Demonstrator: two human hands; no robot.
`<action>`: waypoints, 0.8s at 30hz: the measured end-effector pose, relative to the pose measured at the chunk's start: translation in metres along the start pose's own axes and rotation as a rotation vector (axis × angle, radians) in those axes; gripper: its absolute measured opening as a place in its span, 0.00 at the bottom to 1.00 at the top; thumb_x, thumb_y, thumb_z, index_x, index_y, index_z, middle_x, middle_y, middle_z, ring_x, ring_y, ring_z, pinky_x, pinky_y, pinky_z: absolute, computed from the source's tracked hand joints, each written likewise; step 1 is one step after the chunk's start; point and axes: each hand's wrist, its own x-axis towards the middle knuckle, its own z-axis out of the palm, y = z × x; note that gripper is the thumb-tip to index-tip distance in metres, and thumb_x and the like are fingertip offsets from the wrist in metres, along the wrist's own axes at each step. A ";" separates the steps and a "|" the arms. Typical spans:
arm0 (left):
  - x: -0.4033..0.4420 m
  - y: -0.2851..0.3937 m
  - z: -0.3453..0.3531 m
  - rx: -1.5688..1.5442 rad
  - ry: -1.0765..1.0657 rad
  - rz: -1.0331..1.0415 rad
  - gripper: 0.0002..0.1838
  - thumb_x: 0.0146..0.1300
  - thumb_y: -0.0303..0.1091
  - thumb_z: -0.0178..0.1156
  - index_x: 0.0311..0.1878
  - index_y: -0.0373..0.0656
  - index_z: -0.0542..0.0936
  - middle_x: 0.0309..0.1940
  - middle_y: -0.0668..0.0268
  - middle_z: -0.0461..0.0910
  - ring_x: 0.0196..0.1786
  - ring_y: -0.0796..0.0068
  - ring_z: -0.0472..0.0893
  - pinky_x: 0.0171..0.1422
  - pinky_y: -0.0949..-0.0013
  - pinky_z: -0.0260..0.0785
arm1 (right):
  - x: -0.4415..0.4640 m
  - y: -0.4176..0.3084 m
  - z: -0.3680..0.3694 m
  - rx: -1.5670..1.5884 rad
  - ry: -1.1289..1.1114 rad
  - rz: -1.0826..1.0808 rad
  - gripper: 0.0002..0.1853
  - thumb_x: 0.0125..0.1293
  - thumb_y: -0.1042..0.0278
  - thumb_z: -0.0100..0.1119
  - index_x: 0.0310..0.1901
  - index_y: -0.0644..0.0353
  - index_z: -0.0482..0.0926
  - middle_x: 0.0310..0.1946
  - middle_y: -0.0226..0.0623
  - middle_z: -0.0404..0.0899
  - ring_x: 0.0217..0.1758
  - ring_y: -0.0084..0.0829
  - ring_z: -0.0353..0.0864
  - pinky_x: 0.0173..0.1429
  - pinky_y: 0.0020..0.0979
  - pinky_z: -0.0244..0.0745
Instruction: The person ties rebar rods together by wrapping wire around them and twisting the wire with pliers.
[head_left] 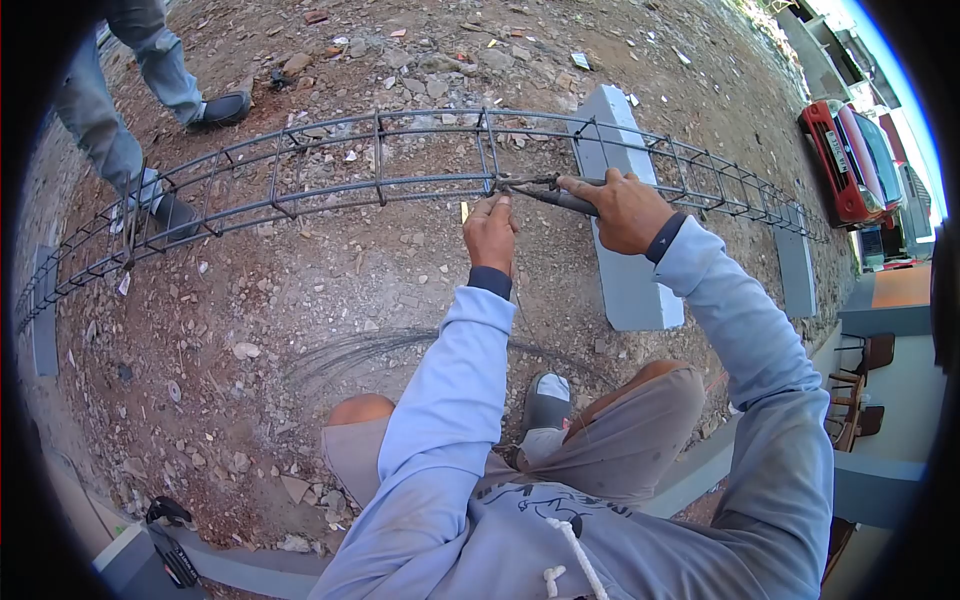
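Note:
A long rebar cage of rods and square stirrups stretches across the view in front of me. My right hand is wrapped round the dark handles of a pair of pincers. The jaws of the pincers meet the near rod at a stirrup joint. Just below that joint, my left hand is closed, thumb and fingertips pinched close to the jaws. A thin tie wire trails down from this hand; the part between the fingers is mostly hidden.
Grey blocks support the cage, another farther right. Loose wires lie on the stony ground before my knees. Another person's legs stand at the cage's left end. A red car is parked at right, near chairs.

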 end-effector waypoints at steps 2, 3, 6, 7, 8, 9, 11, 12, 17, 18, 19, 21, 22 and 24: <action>-0.002 0.004 0.001 -0.051 -0.006 -0.034 0.13 0.64 0.35 0.54 0.44 0.35 0.79 0.16 0.72 0.69 0.16 0.84 0.65 0.18 0.78 0.55 | -0.003 -0.002 0.003 0.047 0.023 0.023 0.36 0.50 0.71 0.52 0.65 0.43 0.64 0.41 0.57 0.74 0.44 0.52 0.76 0.48 0.44 0.72; -0.001 0.004 0.000 -0.066 -0.013 -0.043 0.13 0.64 0.35 0.54 0.44 0.35 0.79 0.16 0.72 0.69 0.16 0.84 0.65 0.18 0.78 0.55 | -0.003 -0.001 0.009 0.073 0.039 0.035 0.34 0.50 0.71 0.52 0.64 0.48 0.66 0.39 0.56 0.75 0.42 0.52 0.77 0.47 0.45 0.72; -0.002 0.007 -0.004 -0.080 -0.020 -0.089 0.14 0.64 0.37 0.55 0.44 0.37 0.79 0.18 0.72 0.70 0.17 0.83 0.66 0.19 0.79 0.57 | 0.002 0.000 0.026 0.198 -0.058 0.054 0.27 0.52 0.71 0.52 0.57 0.61 0.69 0.34 0.54 0.78 0.37 0.52 0.80 0.44 0.46 0.74; -0.004 0.011 -0.006 -0.067 -0.013 -0.117 0.14 0.64 0.38 0.55 0.43 0.37 0.79 0.19 0.71 0.71 0.19 0.83 0.68 0.20 0.79 0.57 | 0.004 -0.001 0.031 0.249 -0.115 0.060 0.25 0.52 0.70 0.51 0.55 0.66 0.69 0.32 0.54 0.79 0.36 0.52 0.80 0.43 0.47 0.74; -0.007 0.015 -0.006 -0.053 -0.007 -0.145 0.14 0.64 0.40 0.55 0.43 0.38 0.78 0.20 0.71 0.71 0.20 0.83 0.69 0.21 0.79 0.58 | 0.004 -0.003 0.034 0.297 -0.139 0.004 0.17 0.57 0.66 0.51 0.45 0.70 0.72 0.27 0.47 0.81 0.31 0.44 0.82 0.36 0.41 0.76; -0.010 0.015 -0.003 -0.091 0.012 -0.159 0.14 0.64 0.41 0.55 0.42 0.39 0.78 0.22 0.71 0.72 0.23 0.82 0.70 0.23 0.78 0.61 | 0.001 -0.002 0.040 0.622 -0.257 0.078 0.17 0.59 0.63 0.51 0.44 0.69 0.73 0.28 0.45 0.81 0.31 0.41 0.83 0.33 0.38 0.75; -0.015 0.017 0.005 -0.172 0.055 -0.180 0.15 0.63 0.44 0.55 0.40 0.41 0.77 0.27 0.70 0.74 0.28 0.81 0.73 0.28 0.75 0.66 | -0.005 -0.003 0.053 1.264 -0.482 0.223 0.18 0.63 0.57 0.51 0.42 0.67 0.74 0.28 0.42 0.80 0.32 0.35 0.83 0.27 0.31 0.73; -0.018 0.025 0.009 -0.224 0.000 -0.234 0.15 0.63 0.46 0.55 0.41 0.43 0.75 0.33 0.68 0.76 0.35 0.77 0.75 0.38 0.68 0.71 | -0.007 -0.008 0.066 1.500 -0.497 0.209 0.19 0.64 0.55 0.50 0.41 0.67 0.75 0.28 0.41 0.80 0.31 0.33 0.83 0.24 0.28 0.70; -0.012 0.014 0.018 -0.733 -0.354 -0.432 0.11 0.64 0.38 0.53 0.44 0.42 0.73 0.30 0.67 0.75 0.34 0.73 0.75 0.45 0.64 0.72 | -0.017 -0.040 0.109 2.198 -0.553 0.175 0.25 0.68 0.48 0.49 0.40 0.68 0.75 0.27 0.40 0.79 0.28 0.31 0.82 0.16 0.23 0.64; -0.012 0.011 0.019 -0.812 -0.397 -0.445 0.10 0.64 0.37 0.52 0.44 0.42 0.73 0.29 0.68 0.74 0.34 0.73 0.75 0.44 0.64 0.72 | -0.015 -0.029 0.115 2.159 -0.640 0.112 0.26 0.67 0.48 0.50 0.40 0.71 0.75 0.27 0.39 0.79 0.28 0.31 0.82 0.21 0.25 0.71; -0.012 0.007 0.019 -0.894 -0.440 -0.457 0.09 0.64 0.35 0.52 0.44 0.41 0.73 0.28 0.68 0.73 0.33 0.73 0.75 0.44 0.64 0.72 | -0.015 -0.024 0.112 1.911 -0.578 0.239 0.26 0.67 0.48 0.51 0.41 0.71 0.76 0.27 0.39 0.79 0.28 0.31 0.82 0.23 0.25 0.72; -0.006 0.004 0.023 -0.895 -0.442 -0.466 0.06 0.63 0.31 0.50 0.40 0.41 0.72 0.24 0.70 0.69 0.30 0.74 0.72 0.41 0.63 0.72 | -0.014 -0.013 0.095 1.393 -0.438 0.439 0.27 0.65 0.46 0.54 0.41 0.70 0.76 0.27 0.40 0.79 0.29 0.30 0.82 0.28 0.25 0.75; -0.007 0.004 0.025 -0.850 -0.414 -0.457 0.05 0.63 0.31 0.50 0.39 0.41 0.71 0.24 0.71 0.69 0.29 0.75 0.72 0.41 0.62 0.71 | -0.016 -0.006 0.092 1.235 -0.316 0.388 0.27 0.61 0.47 0.58 0.43 0.70 0.77 0.27 0.42 0.80 0.30 0.34 0.82 0.34 0.30 0.77; -0.009 0.009 0.031 -0.741 -0.321 -0.457 0.04 0.61 0.28 0.48 0.37 0.41 0.71 0.22 0.71 0.68 0.26 0.75 0.71 0.35 0.64 0.71 | -0.020 -0.001 0.091 1.144 0.025 0.407 0.27 0.60 0.49 0.59 0.46 0.69 0.76 0.27 0.45 0.80 0.32 0.38 0.82 0.38 0.32 0.77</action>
